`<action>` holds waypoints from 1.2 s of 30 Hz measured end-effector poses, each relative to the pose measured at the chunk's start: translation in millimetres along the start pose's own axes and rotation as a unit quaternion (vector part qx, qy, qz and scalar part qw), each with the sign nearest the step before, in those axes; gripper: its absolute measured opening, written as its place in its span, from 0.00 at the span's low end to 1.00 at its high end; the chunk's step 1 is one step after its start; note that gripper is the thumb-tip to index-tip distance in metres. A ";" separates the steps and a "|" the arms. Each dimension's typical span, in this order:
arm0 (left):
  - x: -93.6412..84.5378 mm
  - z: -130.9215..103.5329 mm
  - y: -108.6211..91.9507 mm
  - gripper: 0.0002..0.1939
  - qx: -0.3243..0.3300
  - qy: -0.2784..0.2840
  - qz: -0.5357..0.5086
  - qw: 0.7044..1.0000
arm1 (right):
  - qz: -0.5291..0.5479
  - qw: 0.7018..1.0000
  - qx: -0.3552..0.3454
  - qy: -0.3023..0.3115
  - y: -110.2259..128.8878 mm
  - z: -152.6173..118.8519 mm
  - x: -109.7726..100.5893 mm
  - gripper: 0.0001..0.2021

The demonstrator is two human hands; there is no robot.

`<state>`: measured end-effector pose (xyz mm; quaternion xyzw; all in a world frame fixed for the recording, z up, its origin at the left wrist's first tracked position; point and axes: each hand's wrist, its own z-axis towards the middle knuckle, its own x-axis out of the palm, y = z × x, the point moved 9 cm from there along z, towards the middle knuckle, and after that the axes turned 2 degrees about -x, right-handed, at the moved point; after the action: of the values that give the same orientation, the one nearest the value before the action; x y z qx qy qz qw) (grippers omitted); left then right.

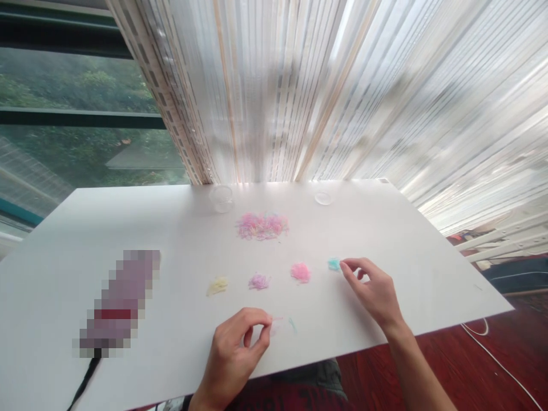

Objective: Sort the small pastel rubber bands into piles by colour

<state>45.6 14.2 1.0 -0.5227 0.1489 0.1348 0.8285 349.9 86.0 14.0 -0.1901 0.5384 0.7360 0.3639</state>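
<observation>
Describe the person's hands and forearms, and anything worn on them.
The left hand and right hand are bare, with no gloves or rings visible. The right forearm shows no sleeve or band. Something dark edges the left wrist, perhaps a band; too little shows to tell.

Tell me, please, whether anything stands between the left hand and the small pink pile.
Nothing visible stands between the left hand and the small pink pile. The loose teal strand lies on the table to the right of the direct path.
</observation>
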 end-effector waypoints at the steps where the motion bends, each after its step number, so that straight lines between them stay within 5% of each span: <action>1: 0.0 0.7 -1.0 0.08 0.001 -0.001 0.002 1.000 | 0.004 1.000 0.013 -0.010 -4.7 -3.0 -2.7 0.22; 9: -0.9 1.7 -1.0 0.07 -0.009 -0.006 0.020 1.000 | 0.007 0.999 0.023 -0.024 -12.1 -11.4 5.6 0.24; 17: 0.6 1.2 1.0 0.08 -0.017 0.002 0.017 1.000 | 0.016 0.998 0.038 -0.055 -17.2 -16.1 -0.8 0.16; 22: 0.8 0.3 3.4 0.09 -0.026 0.003 0.009 1.000 | 0.067 0.995 -0.021 -0.067 21.3 -35.9 4.2 0.08; 28: 1.6 0.9 6.2 0.09 -0.043 0.004 0.000 0.999 | 0.206 0.960 -0.163 0.095 92.3 -65.7 55.4 0.09; 36: 3.6 -1.0 8.4 0.08 -0.049 0.011 -0.014 0.999 | 0.250 0.935 -0.210 0.139 110.5 -69.5 81.7 0.07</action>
<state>45.7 17.1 -7.8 -0.5658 0.1441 0.1243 0.8023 206.1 31.1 7.2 -0.2214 0.4471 0.8657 0.0412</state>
